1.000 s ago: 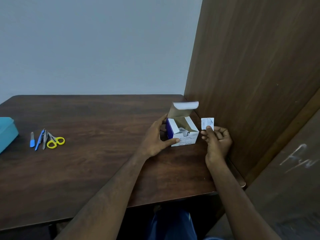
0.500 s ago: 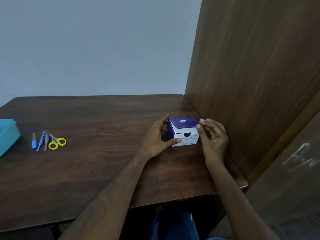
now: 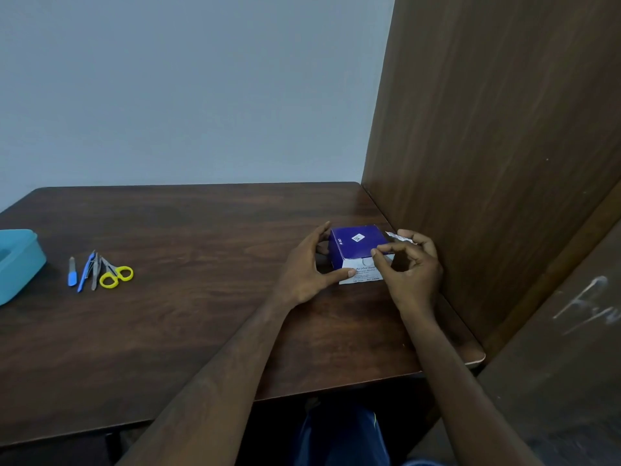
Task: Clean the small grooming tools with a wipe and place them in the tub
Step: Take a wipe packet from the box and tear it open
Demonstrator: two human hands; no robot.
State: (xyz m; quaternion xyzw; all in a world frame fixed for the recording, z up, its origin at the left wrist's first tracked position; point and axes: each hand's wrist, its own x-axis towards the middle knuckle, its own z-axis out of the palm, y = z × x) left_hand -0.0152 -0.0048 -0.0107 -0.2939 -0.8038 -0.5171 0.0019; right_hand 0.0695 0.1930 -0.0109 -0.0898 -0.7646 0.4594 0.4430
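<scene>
Wipe box (image 3: pixel 357 250), lid closed, near the right edge of a dark wood table (image 3: pixel 188 317). Left hand (image 3: pixel 307 269) grips its left side; right hand (image 3: pixel 411 269) pinches a wipe packet (image 3: pixel 398 237) and touches the lid. Far left of the box: tools (image 3: pixel 99 274), then the teal tub (image 3: pixel 18 264). Wood panel (image 3: pixel 497 146) just right; grey wall (image 3: pixel 188 89) behind.

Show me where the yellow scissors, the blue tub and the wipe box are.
yellow scissors (image 3: pixel 116 276): head view, on the handle loops.
blue tub (image 3: pixel 20 264): head view, on its side wall.
wipe box (image 3: pixel 356 242): head view, on its purple lid.
</scene>
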